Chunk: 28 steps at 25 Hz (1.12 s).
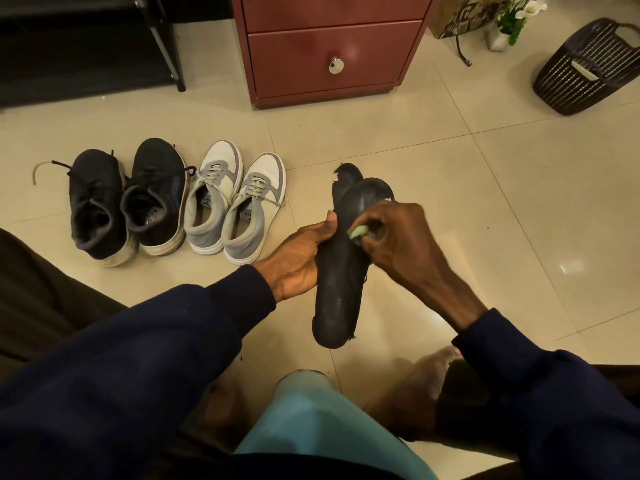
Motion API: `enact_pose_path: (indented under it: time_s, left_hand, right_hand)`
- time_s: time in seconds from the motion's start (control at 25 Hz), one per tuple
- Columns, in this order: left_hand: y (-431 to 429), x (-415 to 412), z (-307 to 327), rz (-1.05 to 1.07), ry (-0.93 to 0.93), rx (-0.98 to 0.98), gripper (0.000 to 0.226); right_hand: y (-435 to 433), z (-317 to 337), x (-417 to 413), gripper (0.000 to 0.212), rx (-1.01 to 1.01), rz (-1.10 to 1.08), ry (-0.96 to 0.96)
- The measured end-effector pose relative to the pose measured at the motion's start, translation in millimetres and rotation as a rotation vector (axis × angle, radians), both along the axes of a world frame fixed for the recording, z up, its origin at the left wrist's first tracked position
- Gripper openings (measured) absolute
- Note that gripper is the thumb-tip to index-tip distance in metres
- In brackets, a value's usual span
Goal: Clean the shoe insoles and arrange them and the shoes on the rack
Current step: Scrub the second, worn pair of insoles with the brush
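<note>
Floor here is glossy cream tile point(485, 209) with thin dark grout lines, and a light glare shows off to the right. The person is sitting low over it, with bare feet point(415, 386) on the tile at the near edge.

The two dark insoles point(341, 289) are up off the floor in the middle of the view, stacked one on the other with the toe ends pointing away. The left hand point(301, 258) grips them from the left around the middle, thumb on top. The right hand point(401, 237) is curled tight round a small pale green thing point(358, 232), maybe a cloth or sponge but I can't tell, pressed against the top insole.

To the left on the tile is a pair of black shoes point(156, 195), the left one tipped onto its side, with a pair of grey and white sneakers point(211, 192) just beside them. Both pairs have their toes pointing away.

Far left there's a black rack point(169, 50), dark inside. Far middle is a reddish-brown drawer cabinet point(329, 46) with a silver knob point(336, 65). Far right are a dark slotted basket point(585, 67), a white vase of white flowers point(516, 19) and a patterned bag point(457, 15).

There's something light blue point(311, 410) right at the near edge, and I can't make out what it is.
</note>
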<state>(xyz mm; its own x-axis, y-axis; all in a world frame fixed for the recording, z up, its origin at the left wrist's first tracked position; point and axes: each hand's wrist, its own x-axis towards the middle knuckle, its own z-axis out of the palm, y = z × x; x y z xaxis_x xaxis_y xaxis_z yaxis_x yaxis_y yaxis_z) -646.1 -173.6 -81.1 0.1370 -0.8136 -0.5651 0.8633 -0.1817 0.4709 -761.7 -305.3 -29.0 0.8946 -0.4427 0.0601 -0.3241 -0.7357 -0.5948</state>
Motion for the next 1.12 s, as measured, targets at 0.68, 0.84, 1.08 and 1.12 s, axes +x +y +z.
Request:
enact_pose_path:
  time_s: [0.68,0.84,1.08,1.12]
  left_hand:
    - [-0.1,1.0,4.4,0.036,-0.012,0.023,0.053]
    - [0.5,1.6,1.9,0.021,0.013,-0.002,0.054]
    - [0.1,-1.0,5.3,-0.008,-0.108,0.002,0.026]
    - [0.3,-1.7,6.2,-0.022,-0.123,-0.007,0.023]
  right_hand:
    - [17.9,9.2,-1.0,0.019,0.124,0.083,0.058]
    - [-9.0,4.5,-7.0,0.015,-0.073,-0.142,0.019]
    - [12.5,7.0,-2.0,0.017,0.094,0.112,0.055]
    - [3.6,4.6,-2.6,0.016,0.053,0.037,0.034]
